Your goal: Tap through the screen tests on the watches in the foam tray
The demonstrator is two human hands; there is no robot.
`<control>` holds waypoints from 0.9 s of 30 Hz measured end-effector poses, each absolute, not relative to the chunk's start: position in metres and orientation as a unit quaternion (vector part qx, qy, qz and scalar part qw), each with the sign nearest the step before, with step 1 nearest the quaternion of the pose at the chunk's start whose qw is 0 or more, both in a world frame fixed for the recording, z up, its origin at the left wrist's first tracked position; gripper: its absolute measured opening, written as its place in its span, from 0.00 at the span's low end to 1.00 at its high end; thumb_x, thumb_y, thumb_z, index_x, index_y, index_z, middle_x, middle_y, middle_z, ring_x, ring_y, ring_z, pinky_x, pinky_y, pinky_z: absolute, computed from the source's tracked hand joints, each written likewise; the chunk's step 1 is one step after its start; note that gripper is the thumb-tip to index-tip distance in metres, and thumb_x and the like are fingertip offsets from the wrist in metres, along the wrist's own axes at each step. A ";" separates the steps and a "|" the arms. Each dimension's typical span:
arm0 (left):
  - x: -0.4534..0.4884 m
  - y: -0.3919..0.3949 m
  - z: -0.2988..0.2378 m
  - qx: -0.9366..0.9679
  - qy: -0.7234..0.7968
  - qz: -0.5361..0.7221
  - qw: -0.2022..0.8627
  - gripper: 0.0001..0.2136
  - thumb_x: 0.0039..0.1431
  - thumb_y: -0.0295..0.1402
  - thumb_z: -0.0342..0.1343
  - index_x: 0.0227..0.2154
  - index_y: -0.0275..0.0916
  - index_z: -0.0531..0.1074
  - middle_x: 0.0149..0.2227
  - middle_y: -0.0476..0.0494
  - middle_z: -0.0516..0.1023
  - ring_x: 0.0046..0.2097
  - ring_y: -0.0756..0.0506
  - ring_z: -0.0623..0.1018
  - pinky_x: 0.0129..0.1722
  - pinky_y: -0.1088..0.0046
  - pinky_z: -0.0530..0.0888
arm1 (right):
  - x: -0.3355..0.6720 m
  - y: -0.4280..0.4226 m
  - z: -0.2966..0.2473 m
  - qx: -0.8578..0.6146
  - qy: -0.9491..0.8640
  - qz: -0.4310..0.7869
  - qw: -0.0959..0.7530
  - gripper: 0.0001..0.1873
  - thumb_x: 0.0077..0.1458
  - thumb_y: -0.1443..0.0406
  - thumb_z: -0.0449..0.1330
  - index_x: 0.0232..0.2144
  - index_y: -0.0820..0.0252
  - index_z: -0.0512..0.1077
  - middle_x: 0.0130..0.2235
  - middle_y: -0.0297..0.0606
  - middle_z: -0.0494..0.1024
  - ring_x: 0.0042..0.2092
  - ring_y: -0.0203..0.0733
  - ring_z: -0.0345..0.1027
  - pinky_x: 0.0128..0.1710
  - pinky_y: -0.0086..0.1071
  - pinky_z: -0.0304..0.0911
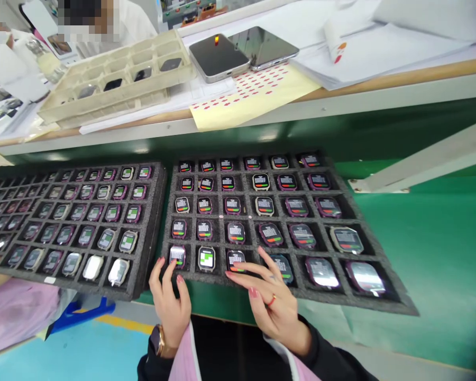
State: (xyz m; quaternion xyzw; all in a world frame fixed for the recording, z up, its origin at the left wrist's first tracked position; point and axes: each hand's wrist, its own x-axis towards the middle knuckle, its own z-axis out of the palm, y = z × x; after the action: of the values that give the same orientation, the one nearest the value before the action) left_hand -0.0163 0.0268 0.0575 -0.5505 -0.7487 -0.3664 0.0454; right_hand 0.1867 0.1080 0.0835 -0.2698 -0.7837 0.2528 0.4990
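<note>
A dark foam tray [396, 296] lies in front of me, with lit smartwatch faces in its compartments. My left hand [170, 299] is at the tray's near left corner, fingers apart, a fingertip at the purple-rimmed smartwatch [177, 255]. Beside that one sits a smartwatch with a green and white screen [207, 259]. My right hand [272, 301] reaches over the near edge with its fingers spread. One of its fingers touches or hovers just above the third smartwatch [235, 258] of the near row. Behind this hand another smartwatch [282, 268] is partly covered. Neither hand grips anything.
At the left stands a thicker stack of foam trays [143, 270] full of smartwatches. On the raised shelf are a cream plastic tray [119, 108], two phones [220, 55], a yellow sticker sheet [257, 100] and papers [365, 58]. A metal leg [432, 151] slants at right. People are across and at left.
</note>
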 end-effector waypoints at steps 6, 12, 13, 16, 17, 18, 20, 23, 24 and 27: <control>-0.017 0.026 0.057 -0.567 -0.737 -0.366 0.047 0.17 0.65 0.25 0.49 0.54 0.39 0.71 0.61 0.35 0.63 0.64 0.40 0.64 0.63 0.61 0.61 | 0.186 0.109 0.082 -0.272 -0.793 0.240 0.490 0.24 0.58 0.77 0.50 0.53 0.56 0.71 0.41 0.35 0.81 0.46 0.48 0.74 0.64 0.57 0.45; -0.018 0.028 0.058 -0.566 -0.733 -0.374 0.056 0.19 0.64 0.25 0.50 0.57 0.37 0.67 0.59 0.34 0.65 0.63 0.40 0.65 0.63 0.62 0.61 | 0.187 0.109 0.083 -0.269 -0.784 0.242 0.504 0.21 0.59 0.77 0.50 0.50 0.58 0.72 0.40 0.36 0.81 0.45 0.47 0.75 0.65 0.57 0.46; -0.017 0.028 0.058 -0.562 -0.735 -0.375 0.057 0.19 0.64 0.25 0.50 0.58 0.37 0.67 0.59 0.34 0.65 0.63 0.41 0.65 0.63 0.62 0.62 | 0.188 0.108 0.084 -0.269 -0.782 0.245 0.506 0.21 0.59 0.77 0.50 0.50 0.58 0.73 0.40 0.36 0.81 0.45 0.48 0.75 0.65 0.57 0.45; -0.017 0.029 0.059 -0.557 -0.739 -0.374 0.060 0.18 0.64 0.26 0.50 0.57 0.37 0.67 0.58 0.34 0.65 0.62 0.41 0.65 0.62 0.62 0.62 | 0.192 0.108 0.088 -0.273 -0.778 0.255 0.505 0.21 0.60 0.76 0.50 0.51 0.59 0.72 0.42 0.37 0.81 0.48 0.49 0.74 0.66 0.61 0.42; -0.016 0.030 0.059 -0.557 -0.739 -0.373 0.061 0.18 0.64 0.26 0.50 0.57 0.37 0.67 0.58 0.34 0.65 0.62 0.41 0.65 0.62 0.62 0.62 | 0.195 0.108 0.090 -0.275 -0.779 0.256 0.502 0.21 0.60 0.76 0.50 0.52 0.59 0.72 0.43 0.38 0.80 0.49 0.50 0.73 0.66 0.62 0.40; -0.016 0.030 0.059 -0.556 -0.740 -0.372 0.061 0.18 0.65 0.26 0.50 0.56 0.37 0.67 0.58 0.34 0.65 0.62 0.41 0.65 0.62 0.62 0.62 | 0.197 0.107 0.091 -0.278 -0.781 0.257 0.497 0.21 0.61 0.76 0.50 0.53 0.59 0.71 0.44 0.39 0.80 0.51 0.51 0.72 0.66 0.63 0.39; -0.016 0.031 0.059 -0.556 -0.743 -0.367 0.065 0.18 0.65 0.27 0.50 0.56 0.36 0.67 0.58 0.33 0.65 0.62 0.40 0.65 0.62 0.61 0.62 | 0.203 0.107 0.093 -0.284 -0.787 0.260 0.482 0.22 0.61 0.76 0.50 0.55 0.61 0.69 0.47 0.41 0.79 0.54 0.52 0.69 0.66 0.64 0.35; -0.017 0.032 0.059 -0.560 -0.742 -0.358 0.088 0.17 0.64 0.26 0.51 0.55 0.36 0.67 0.57 0.33 0.66 0.61 0.39 0.65 0.61 0.58 0.61 | 0.209 0.106 0.093 -0.288 -0.802 0.261 0.454 0.24 0.63 0.76 0.48 0.59 0.62 0.66 0.49 0.42 0.78 0.59 0.53 0.64 0.66 0.64 0.31; -0.016 0.032 0.059 -0.564 -0.737 -0.357 0.102 0.16 0.64 0.26 0.51 0.54 0.36 0.68 0.56 0.33 0.67 0.61 0.39 0.65 0.61 0.57 0.61 | 0.211 0.106 0.093 -0.289 -0.808 0.259 0.444 0.24 0.63 0.76 0.48 0.59 0.62 0.66 0.50 0.42 0.78 0.60 0.53 0.63 0.66 0.64 0.30; -0.013 0.032 0.059 -0.582 -0.714 -0.362 0.144 0.13 0.62 0.24 0.53 0.49 0.37 0.72 0.53 0.35 0.70 0.58 0.39 0.67 0.58 0.56 0.63 | 0.211 0.104 0.093 -0.306 -0.823 0.241 0.414 0.24 0.64 0.76 0.49 0.59 0.62 0.65 0.50 0.42 0.77 0.62 0.55 0.59 0.66 0.66 0.29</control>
State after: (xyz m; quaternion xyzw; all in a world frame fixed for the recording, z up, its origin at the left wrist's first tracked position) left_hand -0.0129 0.0324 0.0595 -0.5822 -0.7137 -0.3619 0.1440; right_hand 0.2114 0.1044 0.0926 -0.3057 -0.8231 0.2410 0.4136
